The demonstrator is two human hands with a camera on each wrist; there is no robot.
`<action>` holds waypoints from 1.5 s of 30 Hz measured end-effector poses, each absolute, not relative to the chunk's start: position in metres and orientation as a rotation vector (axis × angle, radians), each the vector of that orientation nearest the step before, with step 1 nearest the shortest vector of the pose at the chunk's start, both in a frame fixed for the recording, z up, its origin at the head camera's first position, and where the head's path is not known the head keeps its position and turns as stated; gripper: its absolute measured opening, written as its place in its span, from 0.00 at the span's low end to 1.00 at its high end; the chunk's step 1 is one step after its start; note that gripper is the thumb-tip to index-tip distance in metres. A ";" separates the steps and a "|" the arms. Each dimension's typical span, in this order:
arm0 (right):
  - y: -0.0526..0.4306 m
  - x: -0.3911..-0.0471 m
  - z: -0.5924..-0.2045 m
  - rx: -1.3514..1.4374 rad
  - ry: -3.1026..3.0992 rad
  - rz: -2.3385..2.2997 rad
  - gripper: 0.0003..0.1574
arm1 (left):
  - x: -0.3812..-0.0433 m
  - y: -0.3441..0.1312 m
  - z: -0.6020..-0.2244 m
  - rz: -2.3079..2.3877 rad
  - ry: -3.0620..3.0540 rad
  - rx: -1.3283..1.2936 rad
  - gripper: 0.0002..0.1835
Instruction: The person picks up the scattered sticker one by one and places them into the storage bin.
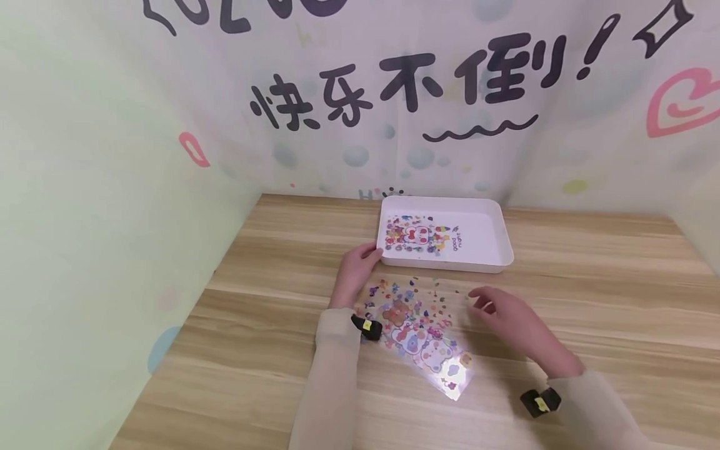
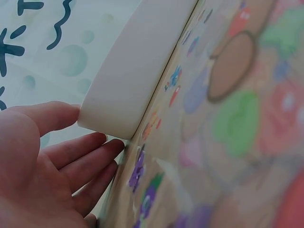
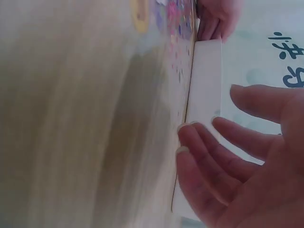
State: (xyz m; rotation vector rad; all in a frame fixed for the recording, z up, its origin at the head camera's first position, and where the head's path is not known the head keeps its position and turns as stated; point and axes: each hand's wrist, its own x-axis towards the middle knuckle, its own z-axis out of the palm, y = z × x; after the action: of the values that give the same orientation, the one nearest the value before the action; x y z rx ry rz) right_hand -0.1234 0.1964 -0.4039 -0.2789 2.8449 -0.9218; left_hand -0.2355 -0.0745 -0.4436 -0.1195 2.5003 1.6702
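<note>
A shallow white tray (image 1: 478, 267) stands at the back of the table. Its floor carries a colourful picture (image 1: 415, 236) of a white cartoon animal with a red bow and the words "good night", at the left. My left hand (image 1: 355, 269) holds the tray's front left corner, thumb at the rim and fingers against the end, as the left wrist view shows. In front lies a clear sticker sheet (image 1: 419, 340) with cartoon bears and many small figures. Right of the sheet, my right hand (image 1: 509, 319) hovers with loosely bent fingers and nothing in them.
The wood-grain table (image 1: 270, 350) reaches a printed cloth (image 1: 349, 125) hanging behind the tray, with large dark characters on it. A pale wall (image 1: 84, 219) borders the left side. Both wrists carry black straps (image 1: 540, 403). Light glares off the sheet's near end.
</note>
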 end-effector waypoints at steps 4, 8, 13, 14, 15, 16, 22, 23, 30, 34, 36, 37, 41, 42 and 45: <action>0.192 -0.115 -0.411 -0.270 2.824 -0.837 0.30 | -0.236 -0.075 -0.443 1.663 2.504 -0.116 0.22; 0.186 -0.105 -0.414 -0.293 2.846 -0.730 0.37 | -0.238 -0.076 -0.442 1.641 2.522 -0.121 0.22; 0.179 -0.091 -0.416 -0.285 2.931 -0.569 0.40 | -0.238 -0.077 -0.443 1.639 2.532 -0.125 0.22; 0.178 -0.088 -0.417 -0.282 2.949 -0.545 0.40 | -0.238 -0.077 -0.444 1.638 2.533 -0.126 0.22; 0.176 -0.086 -0.419 -0.286 2.973 -0.517 0.41 | -0.237 -0.077 -0.444 1.643 2.533 -0.124 0.22; 0.175 -0.084 -0.421 -0.288 2.996 -0.491 0.41 | -0.237 -0.077 -0.445 1.643 2.534 -0.124 0.22; 0.164 -0.074 -0.426 -0.311 3.105 -0.329 0.39 | -0.237 -0.076 -0.447 1.635 2.543 -0.112 0.23; 0.163 -0.073 -0.426 -0.322 3.109 -0.297 0.39 | -0.236 -0.076 -0.448 1.636 2.539 -0.115 0.23; 0.154 -0.065 -0.423 -0.394 3.105 -0.202 0.32 | -0.236 -0.076 -0.450 1.653 2.539 -0.104 0.22; 0.153 -0.065 -0.421 -0.422 3.080 -0.233 0.26 | -0.236 -0.075 -0.451 1.661 2.567 -0.080 0.21; 0.153 -0.064 -0.420 -0.421 3.084 -0.260 0.24 | -0.237 -0.074 -0.452 1.659 2.579 -0.076 0.22; 0.153 -0.064 -0.420 -0.410 3.091 -0.275 0.23 | -0.236 -0.074 -0.451 1.653 2.586 -0.076 0.22; 0.150 -0.060 -0.418 -0.327 3.114 -0.314 0.21 | -0.236 -0.073 -0.451 1.650 2.589 -0.074 0.22; 0.149 -0.059 -0.418 -0.303 3.118 -0.318 0.20 | -0.237 -0.073 -0.450 1.647 2.591 -0.078 0.22; 0.146 -0.058 -0.418 -0.234 3.117 -0.342 0.19 | -0.237 -0.074 -0.449 1.636 2.597 -0.094 0.22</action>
State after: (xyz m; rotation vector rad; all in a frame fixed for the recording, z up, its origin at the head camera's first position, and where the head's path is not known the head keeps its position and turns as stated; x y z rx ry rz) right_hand -0.0575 0.1460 -0.4178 -0.2336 3.1170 -0.3423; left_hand -0.2372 -0.0736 -0.4493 -0.0938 2.5969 1.6357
